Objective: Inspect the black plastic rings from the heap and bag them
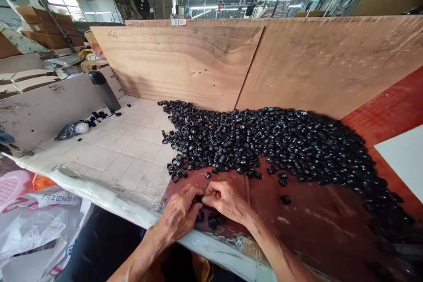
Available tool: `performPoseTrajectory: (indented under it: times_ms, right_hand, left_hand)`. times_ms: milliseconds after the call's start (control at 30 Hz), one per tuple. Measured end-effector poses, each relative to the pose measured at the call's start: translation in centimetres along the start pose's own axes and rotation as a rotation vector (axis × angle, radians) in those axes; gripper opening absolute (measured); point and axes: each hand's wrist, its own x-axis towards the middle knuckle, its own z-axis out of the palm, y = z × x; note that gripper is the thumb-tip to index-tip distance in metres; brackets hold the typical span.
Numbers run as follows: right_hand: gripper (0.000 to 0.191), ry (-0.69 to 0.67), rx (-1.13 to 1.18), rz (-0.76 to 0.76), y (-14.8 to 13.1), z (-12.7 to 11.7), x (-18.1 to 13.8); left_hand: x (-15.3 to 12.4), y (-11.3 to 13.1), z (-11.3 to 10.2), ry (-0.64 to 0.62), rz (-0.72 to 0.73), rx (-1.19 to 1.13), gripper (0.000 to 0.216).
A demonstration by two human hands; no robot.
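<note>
Plywood boards (198, 61) wall our table (317, 224), where a heap (264, 141) of black rings fills the middle. At the near edge our left hand (180, 213) and right hand (226, 200) meet, fingers curled, pinching one ring (200, 198) between them; spare rings (213, 220) lie just beneath.

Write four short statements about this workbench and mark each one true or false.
1. The left hand and right hand meet on a small black part near the front edge of the table. True.
2. The heap of black parts lies left of the flask. False: it lies to the flask's right.
3. The flask lies on its side. False: it stands on its base.
4. A plywood wall backs the heap. True.
</note>
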Motion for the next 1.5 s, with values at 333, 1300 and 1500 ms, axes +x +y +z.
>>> performPoseTrajectory:
  times_ms: [333,1300,1500]
  right_hand:
    - [0.021,0.270,-0.485,-0.244,3.8,1.4,1.8]
    - [0.013,0.266,0.090,-0.336,-0.2,1.5,0.9]
    - [0.006,0.302,0.078,-0.355,-0.1,1.4,0.9]
  left_hand:
    - [0.4,-4.3,-2.9,0.304,-0.281,0.376,0.014]
    - [2.1,-2.1,0.1,0.102,-0.164,-0.344,0.021]
    - [1.8,-2.5,-0.2,0.161,-0.048,-0.202,0.018]
